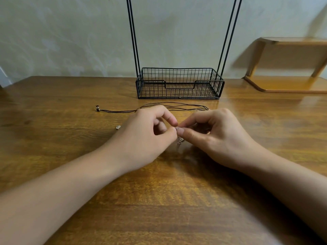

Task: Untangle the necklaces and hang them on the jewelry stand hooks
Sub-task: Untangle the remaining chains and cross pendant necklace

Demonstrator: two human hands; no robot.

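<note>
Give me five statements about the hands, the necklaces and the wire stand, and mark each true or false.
1. Both hands pinch a thin metal chain between them. True: the left hand and right hand meet on it fingertip to fingertip.
2. The dark cord necklace hangs from the stand. False: it lies flat on the wooden table, behind the hands.
3. The jewelry stand has a black wire basket base. True.
4. A necklace lies inside the basket. False: nothing shows in it.
5. The stand's hooks are in view. False: its uprights run out of the top of the picture.
</note>
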